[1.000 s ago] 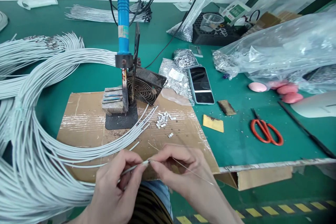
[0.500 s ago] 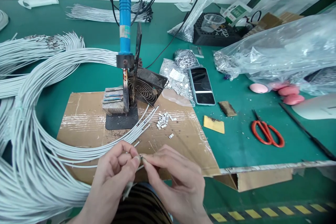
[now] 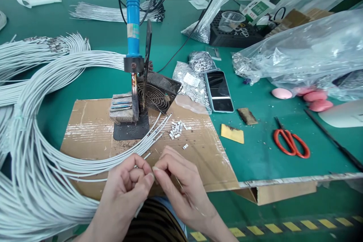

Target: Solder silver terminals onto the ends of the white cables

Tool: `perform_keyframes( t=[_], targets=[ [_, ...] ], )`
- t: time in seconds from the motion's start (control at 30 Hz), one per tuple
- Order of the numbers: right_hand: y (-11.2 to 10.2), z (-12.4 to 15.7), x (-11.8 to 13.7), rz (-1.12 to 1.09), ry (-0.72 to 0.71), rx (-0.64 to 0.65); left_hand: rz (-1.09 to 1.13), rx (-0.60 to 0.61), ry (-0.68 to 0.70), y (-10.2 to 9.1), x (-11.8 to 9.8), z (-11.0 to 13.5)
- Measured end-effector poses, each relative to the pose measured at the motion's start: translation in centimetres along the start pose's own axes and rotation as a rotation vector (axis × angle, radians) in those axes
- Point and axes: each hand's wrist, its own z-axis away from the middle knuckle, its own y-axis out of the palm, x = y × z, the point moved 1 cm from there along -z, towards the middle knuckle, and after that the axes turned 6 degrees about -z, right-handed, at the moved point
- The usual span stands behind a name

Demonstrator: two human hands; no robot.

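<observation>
My left hand is closed in a pinch at the front edge of the cardboard. A pale bit of white cable shows below its fingers; the tip between them is hidden. My right hand pinches right beside it, fingertips meeting those of the left. A thin wire runs through the right hand and out past the wrist. What lies between the touching fingertips is too small to make out. Beyond the hands, white cable ends fan out over the cardboard, with small metal terminals next to them.
A blue-handled soldering iron stands upright in a holder ahead, by a black fan. Coiled white cables fill the left side. To the right lie a phone, a yellow sponge and red-handled scissors.
My right hand has turned and drawn its fingers in, so the thin wire along it shows more clearly. The left hand stays nearly in place, and the fingertips remain together.
</observation>
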Motion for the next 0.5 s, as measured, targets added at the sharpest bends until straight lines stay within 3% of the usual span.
perform_keyframes(
  t=[0.13, 0.27, 0.37, 0.5],
  targets=[
    [-0.5, 0.9, -0.9, 0.078, 0.048, -0.217, -0.054, -0.025, -0.018, -0.2, -0.5, -0.2],
    [-4.0, 2.4, -3.6, 0.245, 0.274, -0.550, -0.060, -0.151, -0.037, -0.3, -1.7, -0.1],
    [-6.3, 3.3, -5.6, 0.367, 0.350, -0.591, -0.049, -0.188, -0.051, -0.1, -2.1, -0.3],
    [-6.7, 3.2, -6.8, 0.394, 0.378, -0.505, -0.046, -0.186, -0.060, 0.1, -1.9, -0.3]
  ],
)
